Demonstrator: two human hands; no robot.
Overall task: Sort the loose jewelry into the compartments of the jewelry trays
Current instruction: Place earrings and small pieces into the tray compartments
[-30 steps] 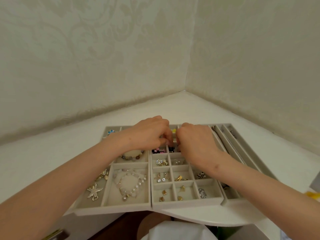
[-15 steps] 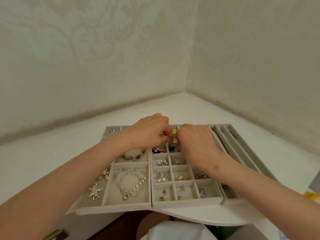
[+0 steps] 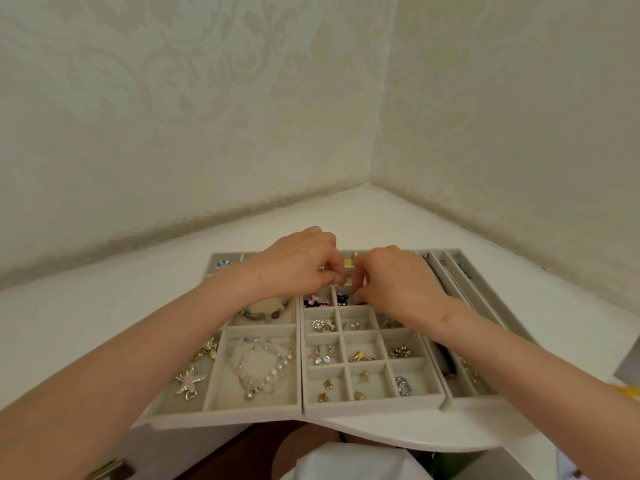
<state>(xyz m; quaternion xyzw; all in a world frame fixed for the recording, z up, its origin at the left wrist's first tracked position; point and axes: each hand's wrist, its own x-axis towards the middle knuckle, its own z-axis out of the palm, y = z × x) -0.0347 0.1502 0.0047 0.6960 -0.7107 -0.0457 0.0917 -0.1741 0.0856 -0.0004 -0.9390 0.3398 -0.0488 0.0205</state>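
A person's left hand (image 3: 298,263) and right hand (image 3: 394,282) meet over the far middle of three grey jewelry trays (image 3: 301,408) set side by side on a white corner table (image 3: 86,306). Both hands are curled, fingertips drawn together almost touching each other above a small far compartment; whether anything is pinched between them cannot be told. Just beyond the fingers lies a yellow piece (image 3: 348,262), and just near them sit pink and black charms (image 3: 320,301). In the left tray rest a starfish brooch (image 3: 188,379), a pearl bracelet (image 3: 261,367) and a beaded bracelet (image 3: 265,313). The middle tray's small compartments hold crystal earrings (image 3: 322,356), gold studs (image 3: 325,389) and a silver ring (image 3: 403,386). The right tray has long narrow slots.
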